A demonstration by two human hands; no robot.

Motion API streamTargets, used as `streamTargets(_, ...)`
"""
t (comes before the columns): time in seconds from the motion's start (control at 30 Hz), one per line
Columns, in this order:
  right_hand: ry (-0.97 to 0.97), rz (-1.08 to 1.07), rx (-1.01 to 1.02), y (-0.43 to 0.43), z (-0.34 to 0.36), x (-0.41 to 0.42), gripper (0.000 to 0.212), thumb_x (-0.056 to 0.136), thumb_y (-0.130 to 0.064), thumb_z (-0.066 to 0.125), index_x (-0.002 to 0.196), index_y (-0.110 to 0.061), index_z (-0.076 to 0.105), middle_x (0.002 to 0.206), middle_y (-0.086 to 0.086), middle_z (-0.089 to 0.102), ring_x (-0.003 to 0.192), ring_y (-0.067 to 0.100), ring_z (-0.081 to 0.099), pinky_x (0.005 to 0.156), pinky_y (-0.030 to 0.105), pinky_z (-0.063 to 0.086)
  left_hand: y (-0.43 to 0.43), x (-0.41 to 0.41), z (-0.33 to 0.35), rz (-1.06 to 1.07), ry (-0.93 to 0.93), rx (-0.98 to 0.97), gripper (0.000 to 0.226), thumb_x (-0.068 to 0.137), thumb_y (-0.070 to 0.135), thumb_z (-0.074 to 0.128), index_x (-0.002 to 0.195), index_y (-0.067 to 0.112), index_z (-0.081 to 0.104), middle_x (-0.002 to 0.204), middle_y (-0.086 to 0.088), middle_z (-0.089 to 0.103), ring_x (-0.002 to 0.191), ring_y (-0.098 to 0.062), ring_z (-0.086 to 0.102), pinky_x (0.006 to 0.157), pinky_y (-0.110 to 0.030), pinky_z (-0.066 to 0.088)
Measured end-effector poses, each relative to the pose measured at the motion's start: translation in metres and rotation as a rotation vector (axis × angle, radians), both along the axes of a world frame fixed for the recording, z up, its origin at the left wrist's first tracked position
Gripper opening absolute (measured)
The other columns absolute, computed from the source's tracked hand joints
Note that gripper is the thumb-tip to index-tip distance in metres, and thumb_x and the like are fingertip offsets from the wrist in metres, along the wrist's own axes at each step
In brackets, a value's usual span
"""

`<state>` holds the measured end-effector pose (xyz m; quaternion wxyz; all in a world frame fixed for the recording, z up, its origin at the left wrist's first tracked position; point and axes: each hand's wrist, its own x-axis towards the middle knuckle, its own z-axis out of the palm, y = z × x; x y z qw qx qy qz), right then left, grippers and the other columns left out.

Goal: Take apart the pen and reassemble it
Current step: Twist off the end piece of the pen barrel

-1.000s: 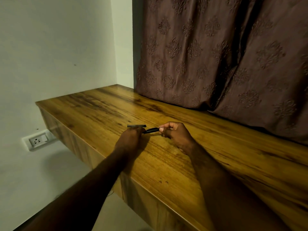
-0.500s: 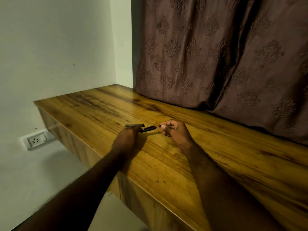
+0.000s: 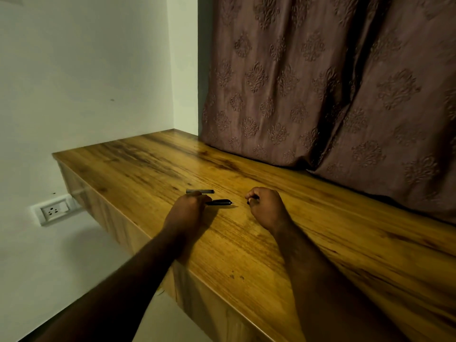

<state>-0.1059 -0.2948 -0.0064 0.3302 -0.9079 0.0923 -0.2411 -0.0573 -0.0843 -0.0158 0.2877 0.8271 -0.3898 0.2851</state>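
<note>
My left hand is closed around a black pen body, whose tip points right and sticks out past my fingers just above the wooden table. Just beyond that hand a dark pen cap lies flat on the wood. My right hand sits a short way to the right, fingers curled on a small dark pen piece that is mostly hidden. The two hands are apart, with bare wood between them.
A patterned brown curtain hangs down onto the back of the table. A white wall with a socket plate stands to the left, below the tabletop's left end. The table's front edge runs under my forearms.
My right hand has drawn away to the right from the pen body, taking a small piece with it. The left hand has kept its hold on the pen body.
</note>
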Motion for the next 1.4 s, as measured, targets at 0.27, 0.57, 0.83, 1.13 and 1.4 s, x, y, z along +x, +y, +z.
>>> streamTargets(0.27, 0.049, -0.012, -0.039, 0.002, 0.000, -0.001, 0.032, 0.083, -0.005, 0.057, 0.113, -0.014, 0.063, 0.086, 0.002, 0.066, 0.082, 0.021, 0.062, 0.077, 0.032, 0.053, -0.001, 0.007, -0.003, 0.045, 0.059, 0.051, 0.023, 0.088, 0.033, 0.062, 0.072, 0.017, 0.067, 0.066, -0.005, 0.066, 0.059, -0.024, 0.064, 0.053, -0.022, 0.040)
streamTargets(0.57, -0.046, -0.061, 0.249, -0.006, -0.001, 0.000, 0.030, 0.084, 0.004, 0.057, 0.109, -0.010, 0.063, 0.083, 0.003, 0.065, 0.085, 0.020, 0.066, 0.072, 0.026, 0.048, -0.002, 0.007, -0.004, 0.027, 0.034, 0.005, 0.025, 0.086, 0.036, 0.058, 0.082, 0.014, 0.070, 0.082, -0.009, 0.072, 0.072, -0.028, 0.068, 0.058, -0.028, 0.048)
streamTargets(0.83, -0.200, -0.003, 0.643, 0.032, 0.014, -0.016, 0.030, 0.088, -0.031, 0.067, 0.069, -0.008, 0.062, 0.057, 0.004, 0.059, 0.041, 0.012, 0.044, 0.038, 0.020, 0.034, 0.000, -0.003, 0.003, -0.024, 0.053, -0.049, 0.044, 0.085, 0.050, 0.046, 0.098, 0.010, 0.059, 0.091, -0.012, 0.069, 0.077, -0.028, 0.065, 0.063, -0.030, 0.046)
streamTargets(1.13, -0.052, 0.187, 0.671, 0.043, 0.012, -0.017, 0.010, 0.090, -0.011, 0.063, 0.085, -0.003, 0.064, 0.067, 0.005, 0.063, 0.041, 0.010, 0.047, 0.038, 0.022, 0.032, 0.000, -0.005, 0.003, -0.001, 0.057, -0.031, 0.035, 0.080, 0.045, 0.048, 0.091, 0.013, 0.059, 0.085, -0.010, 0.067, 0.071, -0.027, 0.063, 0.061, -0.030, 0.045)
streamTargets(1.4, -0.067, 0.186, 0.626, 0.041, 0.007, -0.014, 0.011, 0.093, -0.006, 0.056, 0.086, -0.002, 0.063, 0.071, 0.010, 0.064, 0.046, 0.015, 0.048, 0.039, 0.023, 0.034, -0.001, -0.002, 0.003, 0.017, 0.081, 0.005, 0.029, 0.079, 0.028, 0.064, 0.103, 0.012, 0.063, 0.095, -0.010, 0.070, 0.083, -0.028, 0.065, 0.072, -0.034, 0.051)
